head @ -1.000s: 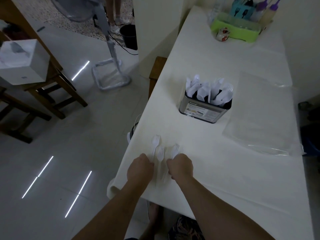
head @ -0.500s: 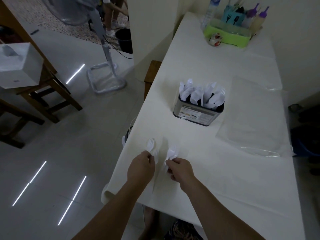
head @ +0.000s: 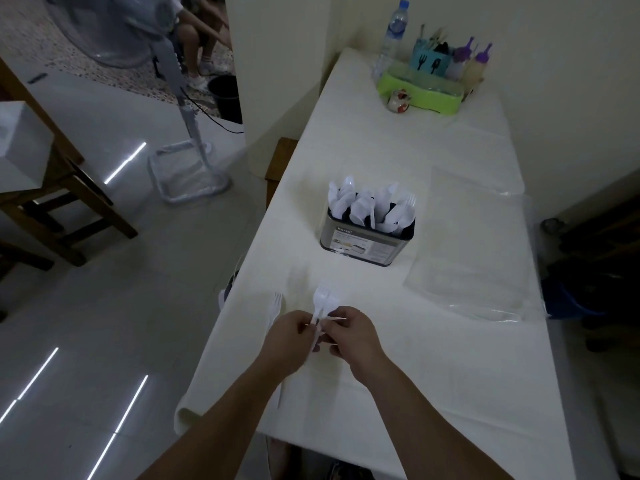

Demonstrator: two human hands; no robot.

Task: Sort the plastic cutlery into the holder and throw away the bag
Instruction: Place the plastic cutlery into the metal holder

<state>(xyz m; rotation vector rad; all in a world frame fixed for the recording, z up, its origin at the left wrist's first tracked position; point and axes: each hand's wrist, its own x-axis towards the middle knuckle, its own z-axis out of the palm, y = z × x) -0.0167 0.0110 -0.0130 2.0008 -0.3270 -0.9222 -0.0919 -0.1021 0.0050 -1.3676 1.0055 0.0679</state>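
Step in hand: gathering the last loose forks off the white-clothed worktop (head: 433, 375) near its front edge.

Left hand (head: 289, 336) and right hand (head: 349, 336) meet knuckle to knuckle, fingers curled, both pinching the handles of two white plastic forks (head: 321, 301) whose tines stand up just beyond the fingertips. A third white plastic fork (head: 276, 304) lies flat on the cloth just left of the left hand, not held.

Grey metal cutlery holder with a paper label (head: 365, 242) stands mid-worktop, well beyond the hands, already crowded with white cutlery. Clear, empty-looking plastic bag (head: 474, 251) lies flat to its right.

Next, by my reading: square the two handles into one hand, pick up the stray fork, then carry the bunch to the holder. Which compartment takes forks I cannot tell. Bag comes last.
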